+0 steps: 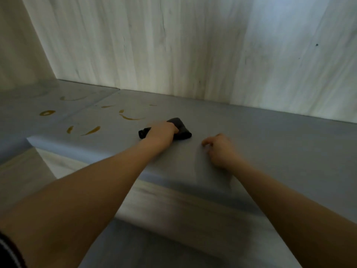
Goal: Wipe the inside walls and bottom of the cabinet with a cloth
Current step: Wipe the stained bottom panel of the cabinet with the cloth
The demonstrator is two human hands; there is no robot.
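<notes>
A dark cloth [181, 128] lies bunched on the grey bottom of the cabinet [270, 144], near the middle. My left hand [163, 131] presses down on the cloth and grips it; the hand hides the cloth's middle. My right hand [220, 149] rests on the grey bottom a short way to the right of the cloth, fingers curled, holding nothing. The pale wood-grain back wall [173, 45] rises behind both hands.
Several yellow-brown smears [90, 130] mark the grey bottom to the left of the cloth, with a ring-shaped one [47, 112] farther left. The left side wall [17, 45] meets the back wall in a corner. The bottom's rounded front edge [87, 149] runs under my forearms.
</notes>
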